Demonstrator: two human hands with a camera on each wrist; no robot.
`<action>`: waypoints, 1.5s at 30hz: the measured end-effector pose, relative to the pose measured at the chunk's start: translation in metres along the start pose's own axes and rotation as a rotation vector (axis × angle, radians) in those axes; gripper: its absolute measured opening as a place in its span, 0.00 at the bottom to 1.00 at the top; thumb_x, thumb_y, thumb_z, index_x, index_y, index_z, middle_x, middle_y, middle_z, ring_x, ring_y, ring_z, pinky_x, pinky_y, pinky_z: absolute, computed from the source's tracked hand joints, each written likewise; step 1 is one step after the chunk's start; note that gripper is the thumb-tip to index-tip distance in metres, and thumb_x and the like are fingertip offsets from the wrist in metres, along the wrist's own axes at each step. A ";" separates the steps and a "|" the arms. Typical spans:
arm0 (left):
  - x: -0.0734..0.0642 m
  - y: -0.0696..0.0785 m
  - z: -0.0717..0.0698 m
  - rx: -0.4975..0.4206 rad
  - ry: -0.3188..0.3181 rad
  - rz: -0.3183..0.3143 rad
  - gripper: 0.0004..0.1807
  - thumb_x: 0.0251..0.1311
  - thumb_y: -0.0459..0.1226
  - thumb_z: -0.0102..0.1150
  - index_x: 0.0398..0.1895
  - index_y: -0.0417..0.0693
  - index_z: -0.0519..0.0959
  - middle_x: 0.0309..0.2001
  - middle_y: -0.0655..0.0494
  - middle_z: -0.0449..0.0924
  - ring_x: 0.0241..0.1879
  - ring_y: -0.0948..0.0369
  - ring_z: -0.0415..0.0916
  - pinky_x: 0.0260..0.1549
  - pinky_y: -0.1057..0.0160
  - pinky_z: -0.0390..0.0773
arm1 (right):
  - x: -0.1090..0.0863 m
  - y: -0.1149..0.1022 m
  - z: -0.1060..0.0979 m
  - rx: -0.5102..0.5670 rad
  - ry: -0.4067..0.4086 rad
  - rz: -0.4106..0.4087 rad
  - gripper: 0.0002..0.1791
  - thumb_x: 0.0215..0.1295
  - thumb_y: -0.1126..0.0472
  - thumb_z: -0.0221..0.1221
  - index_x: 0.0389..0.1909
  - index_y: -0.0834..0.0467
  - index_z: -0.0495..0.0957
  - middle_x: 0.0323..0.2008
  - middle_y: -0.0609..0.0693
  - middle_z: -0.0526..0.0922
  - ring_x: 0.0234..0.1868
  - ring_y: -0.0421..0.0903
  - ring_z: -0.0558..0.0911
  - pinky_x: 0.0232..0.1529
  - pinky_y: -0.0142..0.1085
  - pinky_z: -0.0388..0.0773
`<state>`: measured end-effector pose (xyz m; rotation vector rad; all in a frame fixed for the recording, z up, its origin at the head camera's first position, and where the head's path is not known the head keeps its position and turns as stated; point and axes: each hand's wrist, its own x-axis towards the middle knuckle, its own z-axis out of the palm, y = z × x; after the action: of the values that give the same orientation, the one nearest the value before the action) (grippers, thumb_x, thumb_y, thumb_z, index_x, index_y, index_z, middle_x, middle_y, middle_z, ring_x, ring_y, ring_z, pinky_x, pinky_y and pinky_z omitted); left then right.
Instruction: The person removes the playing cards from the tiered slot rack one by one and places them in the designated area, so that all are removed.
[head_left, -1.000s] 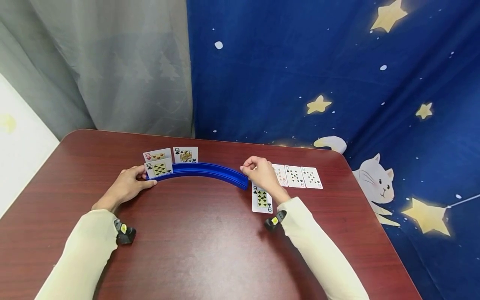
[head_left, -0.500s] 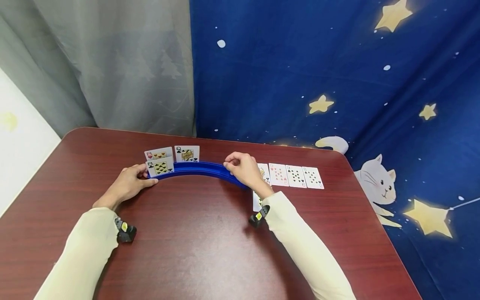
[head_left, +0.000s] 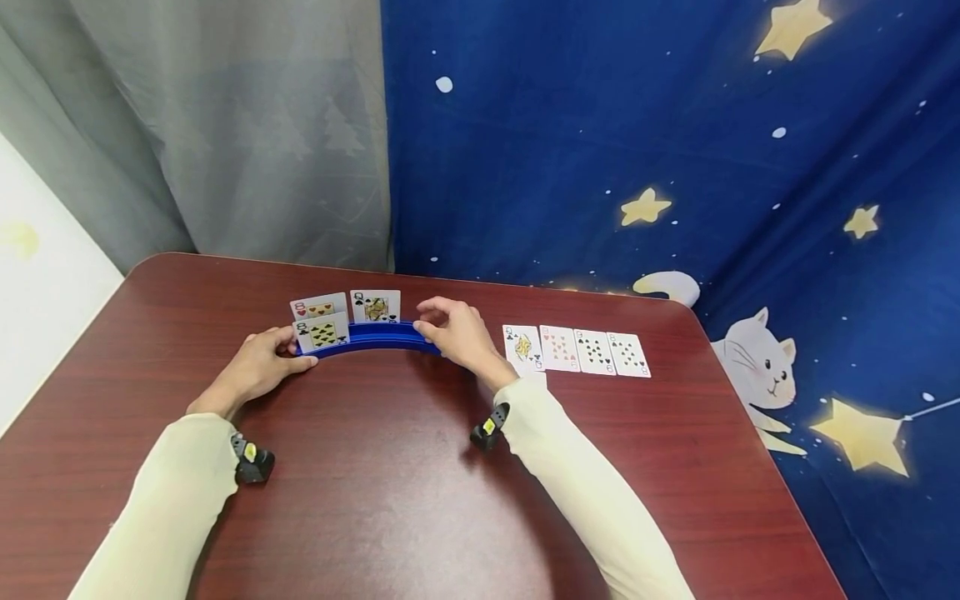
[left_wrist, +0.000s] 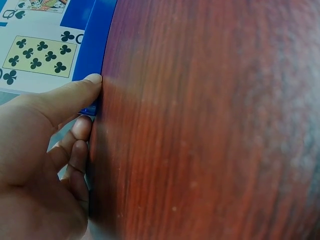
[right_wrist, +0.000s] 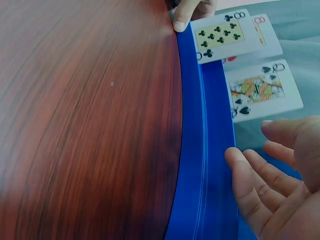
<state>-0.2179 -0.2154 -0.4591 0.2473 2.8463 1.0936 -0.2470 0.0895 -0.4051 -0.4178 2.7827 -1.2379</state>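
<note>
Curved blue card holder (head_left: 381, 337): your left hand (head_left: 261, 367) pinches its left end; your right hand (head_left: 463, 337), loose and empty, is by its far edge, right of its queen of spades (head_left: 377, 307). The wooden table (head_left: 367, 500) beneath spreads wide before its near edge.

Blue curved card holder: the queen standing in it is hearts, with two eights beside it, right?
Wrong suit: the right wrist view shows the queen of spades standing in the blue curved card holder; the rest is right.
</note>
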 end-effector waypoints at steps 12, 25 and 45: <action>0.001 0.003 0.002 -0.016 -0.018 -0.009 0.19 0.63 0.40 0.66 0.48 0.34 0.74 0.41 0.42 0.73 0.44 0.47 0.70 0.45 0.49 0.67 | 0.008 -0.018 0.016 -0.028 0.034 -0.012 0.18 0.67 0.55 0.63 0.57 0.51 0.78 0.44 0.46 0.88 0.28 0.35 0.85 0.27 0.28 0.76; 0.002 0.006 0.003 -0.004 -0.002 0.004 0.15 0.61 0.39 0.67 0.42 0.37 0.75 0.36 0.46 0.74 0.40 0.50 0.71 0.41 0.54 0.67 | 0.008 -0.017 0.015 0.014 0.070 -0.045 0.07 0.71 0.55 0.59 0.41 0.53 0.82 0.26 0.52 0.88 0.27 0.48 0.87 0.21 0.31 0.77; 0.002 -0.002 0.000 0.006 0.006 0.000 0.18 0.61 0.41 0.67 0.44 0.36 0.75 0.37 0.45 0.76 0.41 0.50 0.73 0.41 0.54 0.67 | -0.002 0.000 -0.008 -0.010 0.075 -0.063 0.08 0.72 0.60 0.58 0.31 0.56 0.78 0.23 0.55 0.86 0.25 0.47 0.86 0.20 0.32 0.76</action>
<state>-0.2198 -0.2165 -0.4609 0.2445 2.8555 1.0879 -0.2466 0.0955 -0.4001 -0.4731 2.8606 -1.2783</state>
